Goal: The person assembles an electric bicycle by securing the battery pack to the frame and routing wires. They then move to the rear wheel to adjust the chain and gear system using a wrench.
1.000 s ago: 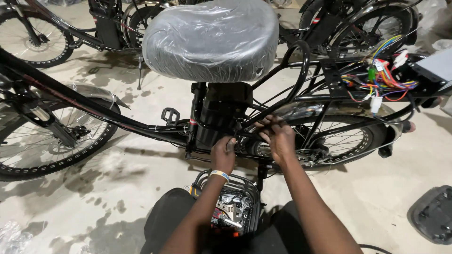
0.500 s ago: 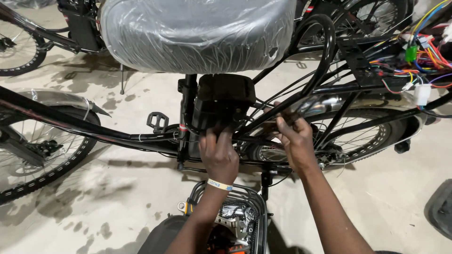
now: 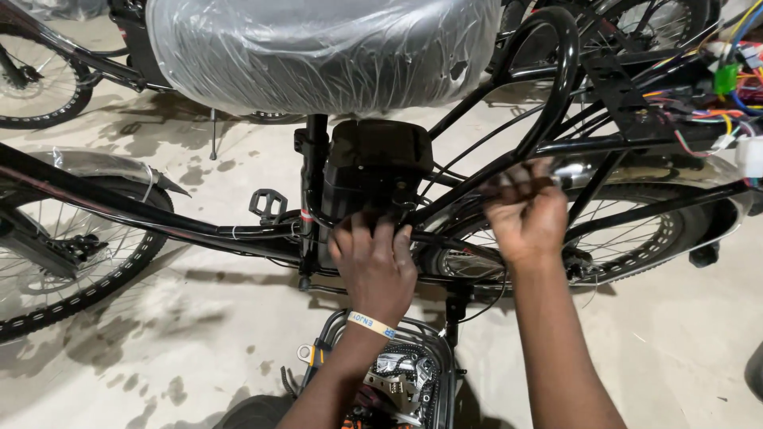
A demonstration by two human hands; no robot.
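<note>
The left hand (image 3: 373, 266) presses its fingers against the black battery box (image 3: 373, 171) just above it; beside it, the right hand (image 3: 526, 214) seems closed on a black frame tube (image 3: 477, 179), though blurred.

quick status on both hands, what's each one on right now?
Left hand: fingers spread against the base of the black battery box, not closed around it.
Right hand: curled around thin black cables by the rear frame.
</note>
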